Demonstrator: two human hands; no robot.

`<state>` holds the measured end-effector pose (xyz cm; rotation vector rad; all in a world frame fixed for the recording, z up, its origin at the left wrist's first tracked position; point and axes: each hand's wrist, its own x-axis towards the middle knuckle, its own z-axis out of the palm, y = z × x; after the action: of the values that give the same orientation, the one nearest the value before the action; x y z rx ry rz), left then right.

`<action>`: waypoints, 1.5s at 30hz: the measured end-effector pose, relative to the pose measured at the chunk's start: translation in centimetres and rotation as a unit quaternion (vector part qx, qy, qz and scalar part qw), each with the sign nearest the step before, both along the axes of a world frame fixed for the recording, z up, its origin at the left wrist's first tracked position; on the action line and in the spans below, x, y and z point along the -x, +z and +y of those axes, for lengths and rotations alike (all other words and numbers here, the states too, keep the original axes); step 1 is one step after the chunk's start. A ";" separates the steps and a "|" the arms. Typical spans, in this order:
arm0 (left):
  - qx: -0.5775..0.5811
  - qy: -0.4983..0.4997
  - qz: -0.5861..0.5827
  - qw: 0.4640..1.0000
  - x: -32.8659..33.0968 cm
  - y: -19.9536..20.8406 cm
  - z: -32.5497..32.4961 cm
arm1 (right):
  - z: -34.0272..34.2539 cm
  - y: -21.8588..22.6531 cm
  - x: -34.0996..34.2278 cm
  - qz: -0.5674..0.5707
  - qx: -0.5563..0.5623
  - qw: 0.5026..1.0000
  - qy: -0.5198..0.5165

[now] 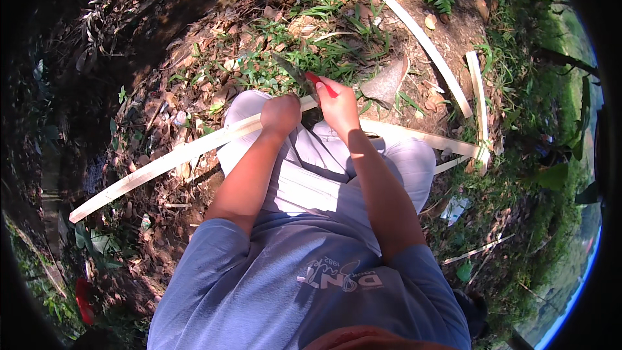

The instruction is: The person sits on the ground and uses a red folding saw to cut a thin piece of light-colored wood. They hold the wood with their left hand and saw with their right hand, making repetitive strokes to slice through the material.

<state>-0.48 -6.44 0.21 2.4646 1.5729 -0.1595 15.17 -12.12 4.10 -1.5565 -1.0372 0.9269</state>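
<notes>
Brown ground strewn with dry leaves and tufts of green grass [453, 39] spreads around the seated person, part in hard sunlight, part in deep shade. The person wears a short-sleeved blue-grey cloth T-shirt with pale print [272, 298] and light grey cloth trousers [304, 188], the knees bent outward.

A long, flat, pale wooden strip [162, 166] slants from the lower left across the left knee to the space between the hands. A second pale wooden length [414, 134] runs over the right knee; whether the two are one piece behind the right hand cannot be told. On the ground at the upper right lies another long pale wooden strip [418, 32], looking bowed, and just beside its near end a shorter pale wooden strip [478, 91], which meets the end of the second length.

The left hand [280, 115] is clenched around the long strip near its upper end. The right hand [338, 109] is wrapped around the red handle of a dark-bladed knife [328, 88], blade pointing up and left, close to the strip; contact is unclear.

Beyond the right hand lies a grey, roughly triangular flat piece [386, 84]; right of the right knee, a small whitish wrapper [455, 209].
</notes>
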 end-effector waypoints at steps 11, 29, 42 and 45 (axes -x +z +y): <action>0.001 0.010 -0.009 1.000 0.0 -0.1 0.3 | -17.6 10.6 -4.6 0.033 0.086 0.995 -0.037; -0.013 0.041 -0.014 0.999 -0.3 -0.1 0.2 | -10.1 9.5 -5.2 0.055 0.098 0.993 0.021; -0.046 0.011 -0.017 0.999 0.0 0.1 -0.5 | -7.5 4.9 -2.9 0.108 0.010 0.994 -0.024; -0.060 0.002 -0.015 0.998 0.1 0.0 -0.5 | -5.6 4.4 -2.8 0.084 -0.020 0.996 -0.010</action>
<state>-0.57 -6.96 0.25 2.5393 1.6204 -0.0268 18.00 -17.71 8.54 -1.4275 -0.9146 0.9993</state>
